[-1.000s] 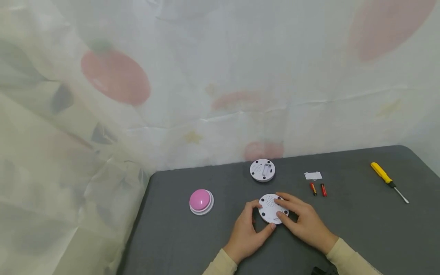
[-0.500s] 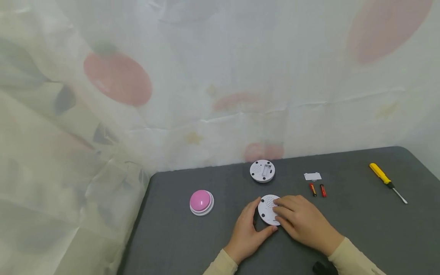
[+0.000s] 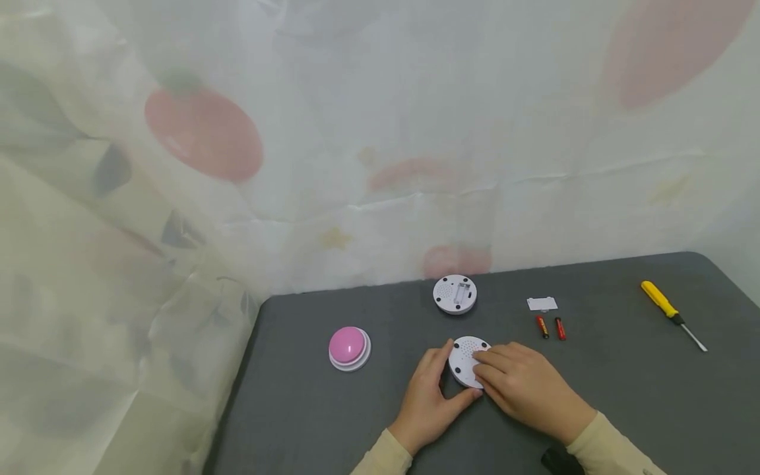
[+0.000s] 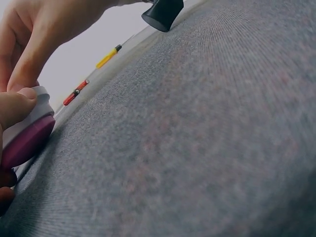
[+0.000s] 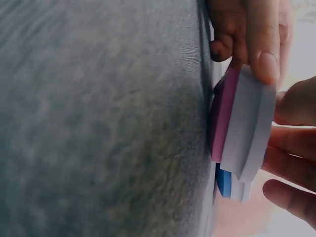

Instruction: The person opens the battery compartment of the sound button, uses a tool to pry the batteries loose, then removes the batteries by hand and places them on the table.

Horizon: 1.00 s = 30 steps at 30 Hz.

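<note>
A round push button (image 3: 465,363) with a white base and purple dome lies upside down on the table, its speaker holes and dark feet facing up. My left hand (image 3: 424,399) grips its rim from the left, thumb (image 4: 17,106) at the near edge and fingers around the far side. Over the right half of the base is my right hand (image 3: 528,389), its fingertips pressing on the flat underside and hiding part of it. In the right wrist view the purple dome (image 5: 224,116) faces down against the cloth.
A second upturned button (image 3: 454,294) with an exposed battery slot sits behind; its blue dome (image 5: 224,181) shows from the side. A pink button (image 3: 347,347) stands left. To the right lie a white battery cover (image 3: 541,303), two red batteries (image 3: 560,328) and a yellow screwdriver (image 3: 659,298).
My right hand has shifted from thumb and fingers spread at the base's right side to covering its right half with fingers closer together. My left hand keeps its grip on the rim.
</note>
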Tool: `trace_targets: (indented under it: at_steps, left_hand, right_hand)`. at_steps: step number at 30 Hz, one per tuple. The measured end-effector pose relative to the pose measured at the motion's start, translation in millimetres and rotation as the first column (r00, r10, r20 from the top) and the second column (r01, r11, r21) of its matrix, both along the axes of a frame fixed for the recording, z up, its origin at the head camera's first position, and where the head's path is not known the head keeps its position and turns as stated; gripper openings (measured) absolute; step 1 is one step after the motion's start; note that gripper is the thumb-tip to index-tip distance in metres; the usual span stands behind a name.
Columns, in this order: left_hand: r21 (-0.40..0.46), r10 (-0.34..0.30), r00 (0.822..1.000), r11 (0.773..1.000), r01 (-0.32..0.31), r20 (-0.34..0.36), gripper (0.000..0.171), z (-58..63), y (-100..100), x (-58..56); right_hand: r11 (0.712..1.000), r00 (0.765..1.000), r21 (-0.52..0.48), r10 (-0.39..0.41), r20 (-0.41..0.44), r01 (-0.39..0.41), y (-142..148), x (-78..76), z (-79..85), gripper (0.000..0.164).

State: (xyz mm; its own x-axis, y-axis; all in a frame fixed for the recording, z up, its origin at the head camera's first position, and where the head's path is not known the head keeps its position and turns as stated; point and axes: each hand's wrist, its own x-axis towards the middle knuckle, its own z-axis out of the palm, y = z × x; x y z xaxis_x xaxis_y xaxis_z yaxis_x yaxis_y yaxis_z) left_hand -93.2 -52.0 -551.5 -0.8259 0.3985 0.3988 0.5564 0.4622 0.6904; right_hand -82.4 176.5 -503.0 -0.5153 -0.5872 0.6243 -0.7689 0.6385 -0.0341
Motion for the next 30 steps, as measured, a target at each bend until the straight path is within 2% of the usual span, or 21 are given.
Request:
trace_targets:
  at_steps: [6, 10, 16, 18, 23, 28, 30]
  left_hand:
    - [-0.004, -0.003, 1.000, 1.000, 0.003, -0.008, 0.088, -1.7, -0.2, 0.3]
    - [0.000, 0.002, 0.999, 1.000, -0.002, -0.033, 0.088, -2.2, -0.4, -0.2]
    - [0.009, 0.009, 0.998, 1.000, -0.009, -0.067, 0.087, -1.9, 1.1, -0.2]
    - [0.013, 0.015, 0.997, 1.000, -0.014, -0.070, 0.086, -1.6, 1.7, -0.2]
    - [0.032, 0.030, 0.998, 0.999, -0.028, -0.061, 0.084, -1.4, 2.5, -0.6]
    - [0.036, 0.040, 0.997, 0.999, -0.038, -0.063, 0.082, -0.9, 2.3, -0.7]
    - [0.035, 0.041, 0.997, 0.999, -0.039, -0.061, 0.080, -0.9, 2.2, -0.6]
  right_hand:
    - [1.000, 0.998, -0.005, 0.011, 0.057, -0.011, 2.1, 1.8, 2.4, 0.059]
    - [1.000, 0.998, 0.007, 0.009, 0.061, -0.009, 1.1, 2.6, 3.1, 0.057]
    - [1.000, 0.997, 0.014, -0.003, 0.074, 0.002, -0.2, 4.9, 4.6, 0.023]
    - [1.000, 0.998, 0.016, 0.001, 0.063, -0.002, -1.2, 5.8, 4.8, 0.027]
    - [0.999, 1.000, 0.046, 0.013, 0.000, -0.013, -6.2, 7.2, 4.5, 0.062]
    - [0.992, 1.000, 0.127, 0.005, -0.018, -0.002, -8.1, 10.2, 4.5, 0.026]
    - [0.987, 1.000, 0.159, -0.001, -0.014, 0.003, -8.4, 12.0, 4.5, 0.033]
